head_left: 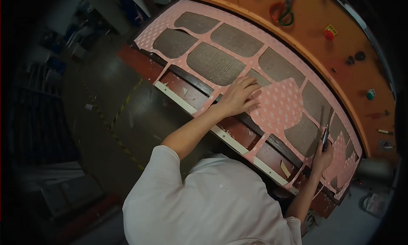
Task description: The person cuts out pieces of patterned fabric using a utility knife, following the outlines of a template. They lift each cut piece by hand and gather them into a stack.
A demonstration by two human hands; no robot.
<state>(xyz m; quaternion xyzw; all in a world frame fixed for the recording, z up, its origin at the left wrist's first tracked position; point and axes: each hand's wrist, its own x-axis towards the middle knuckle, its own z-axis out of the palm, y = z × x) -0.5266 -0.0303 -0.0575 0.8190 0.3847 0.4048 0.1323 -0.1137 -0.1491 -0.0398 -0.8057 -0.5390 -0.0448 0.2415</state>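
Note:
A pink fabric sheet with white spots point(146, 36) lies over the work board, with several rounded shapes cut out of it. My left hand point(241, 95) rests at the left edge of a pink cut piece point(281, 104), its fingers apart and its thumb by the edge. That piece lies on top of the cut-out sheet. At the right, my right hand point(323, 160) is closed around a pair of scissors point(326, 136). Their blades point up and away from me and are slightly blurred. Beside this hand lies more pink fabric point(339, 158).
An orange table point(312, 41) curves behind the board. On it are red-and-green-handled scissors point(282, 15), a red round item point(329, 33), and a small green item point(371, 94). Red drawers with scraps point(238, 134) show below the board's front edge. Striped tape point(123, 107) marks the floor.

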